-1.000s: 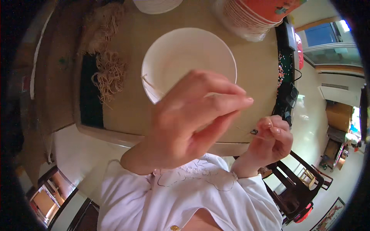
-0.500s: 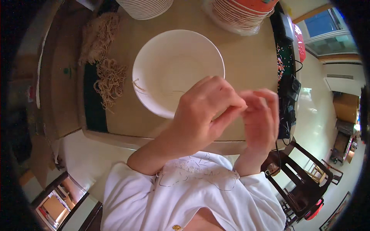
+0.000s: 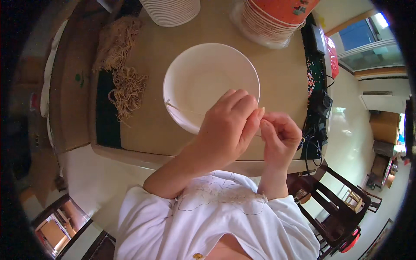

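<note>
A round white tub [image 3: 212, 65] stands on the tan tabletop, its mouth facing up. My left hand [image 3: 229, 123] is in front of its near right rim, thumb and fingers pinched on a thin string. Touching it at the fingertips, my right hand [image 3: 281, 136] is also closed in a pinch on the string, fingers curled. A short bit of the string shows below the joined fingertips; the rest between them is hidden. Inside the tub's left wall hangs a knotted piece of twine [image 3: 174, 106], with a fine strand running from it toward my left hand.
Loose beige twine [image 3: 128, 91] lies in a tangle at the left, below a thicker bundle [image 3: 117, 43]. Stacked white tubs [image 3: 171, 11] and orange tubs in clear plastic [image 3: 279, 15] stand at the back. Small beads [image 3: 310, 80] and black cables [image 3: 318, 125] line the right edge.
My right hand, blurred with spread fingers before, has come down and curled against my left fingertips. My left hand is a little lower. The tub appears shifted slightly right as the view moved.
</note>
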### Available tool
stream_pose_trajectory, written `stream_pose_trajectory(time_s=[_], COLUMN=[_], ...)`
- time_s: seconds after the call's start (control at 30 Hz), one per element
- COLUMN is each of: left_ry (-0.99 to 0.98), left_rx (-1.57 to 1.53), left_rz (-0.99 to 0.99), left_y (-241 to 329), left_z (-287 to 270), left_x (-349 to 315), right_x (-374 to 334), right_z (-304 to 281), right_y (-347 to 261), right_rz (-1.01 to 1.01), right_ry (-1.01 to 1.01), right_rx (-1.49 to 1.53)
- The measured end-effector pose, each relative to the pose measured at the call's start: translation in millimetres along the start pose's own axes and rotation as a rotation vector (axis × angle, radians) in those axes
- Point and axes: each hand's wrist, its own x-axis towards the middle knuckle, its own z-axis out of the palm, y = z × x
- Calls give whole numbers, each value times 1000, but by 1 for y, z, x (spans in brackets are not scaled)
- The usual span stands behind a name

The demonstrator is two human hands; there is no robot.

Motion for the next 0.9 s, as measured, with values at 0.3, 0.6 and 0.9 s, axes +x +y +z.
stream_pose_trajectory(time_s=[0.3,0.6,0.9], left_ry=[-82,44,-79], left_rx=[-143,377,-184], left_rz=[-91,-237,-431], left_y=[-1,-13,8], left_z=[5,30,-30], left_x=[-3,17,4], right_x=[5,47,39], right_z=[-7,-9,25], right_y=[2,31,25], right_rz=[40,-64,-303], right_ry=[60,161,43], right_rx=[-53,193,-158])
